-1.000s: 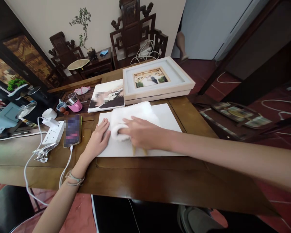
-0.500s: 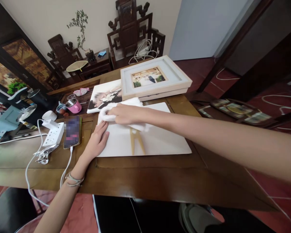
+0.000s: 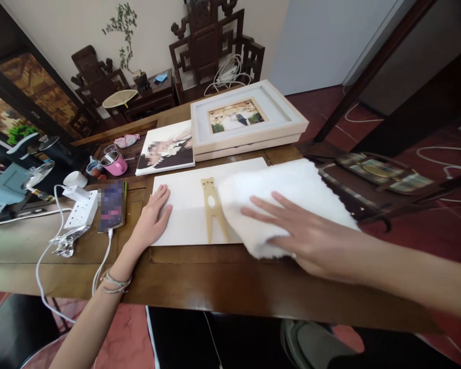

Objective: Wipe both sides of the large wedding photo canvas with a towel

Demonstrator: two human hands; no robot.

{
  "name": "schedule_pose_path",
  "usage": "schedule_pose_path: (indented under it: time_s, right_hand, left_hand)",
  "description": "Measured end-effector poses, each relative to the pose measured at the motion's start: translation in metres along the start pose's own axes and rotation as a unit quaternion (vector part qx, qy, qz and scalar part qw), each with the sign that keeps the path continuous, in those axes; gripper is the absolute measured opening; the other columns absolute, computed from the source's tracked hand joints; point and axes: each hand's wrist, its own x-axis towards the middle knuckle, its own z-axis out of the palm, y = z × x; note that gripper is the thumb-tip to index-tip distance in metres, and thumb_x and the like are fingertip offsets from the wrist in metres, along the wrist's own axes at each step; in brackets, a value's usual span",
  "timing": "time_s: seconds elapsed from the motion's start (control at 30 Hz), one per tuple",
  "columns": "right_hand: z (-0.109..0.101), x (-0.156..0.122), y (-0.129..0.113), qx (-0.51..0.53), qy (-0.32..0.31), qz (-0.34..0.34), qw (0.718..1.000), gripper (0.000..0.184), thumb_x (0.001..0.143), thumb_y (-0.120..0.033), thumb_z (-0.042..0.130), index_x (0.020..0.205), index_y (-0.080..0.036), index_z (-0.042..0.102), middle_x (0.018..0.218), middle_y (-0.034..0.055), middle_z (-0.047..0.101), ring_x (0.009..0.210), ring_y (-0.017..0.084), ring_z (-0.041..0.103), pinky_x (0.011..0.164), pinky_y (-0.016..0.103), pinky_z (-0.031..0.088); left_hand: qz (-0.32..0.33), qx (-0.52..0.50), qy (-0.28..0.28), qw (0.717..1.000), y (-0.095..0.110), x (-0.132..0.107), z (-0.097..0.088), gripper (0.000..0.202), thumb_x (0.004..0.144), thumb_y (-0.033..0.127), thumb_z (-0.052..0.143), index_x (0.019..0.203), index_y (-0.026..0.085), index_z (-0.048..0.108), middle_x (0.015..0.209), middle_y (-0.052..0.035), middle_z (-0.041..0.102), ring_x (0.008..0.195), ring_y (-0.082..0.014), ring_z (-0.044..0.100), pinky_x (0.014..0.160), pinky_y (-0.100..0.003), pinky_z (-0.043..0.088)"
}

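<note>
A white board (image 3: pixel 184 210) lies face down on the wooden table (image 3: pixel 223 282), with a small wooden stand piece (image 3: pixel 212 209) on its back. My left hand (image 3: pixel 151 219) lies flat and open on the board's left edge. My right hand (image 3: pixel 303 236) rests with fingers spread on a white towel (image 3: pixel 288 200) that covers the board's right part.
Behind the board lie a light wooden picture frame (image 3: pixel 246 120) and a photo print (image 3: pixel 165 148). To the left are a phone (image 3: pixel 110 206) on a charging cable, a white power strip (image 3: pixel 80 210) and a pink mug (image 3: pixel 115 164). Dark carved chairs stand at the back.
My right hand swept the towel from the board's left and far side across to its right end, uncovering the wooden stand piece. My left hand has stayed put.
</note>
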Motion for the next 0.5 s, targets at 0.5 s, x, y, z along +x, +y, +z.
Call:
schedule_pose_path:
  time_s: [0.5]
  right_hand:
    - [-0.015,0.071,0.068,-0.029,-0.114,0.040,0.992,0.052,0.069,0.004,0.043,0.115,-0.013,0.060,0.150,0.0205,0.037,0.143,0.035,0.022,0.106,0.069,0.028]
  left_hand:
    - [0.009,0.008,0.012,1.000,0.004,0.002,-0.002,0.049,0.093,0.038,0.049,0.136,0.012,0.052,0.148,-0.0164,0.044,0.141,-0.0263,0.035,0.117,-0.049,0.026]
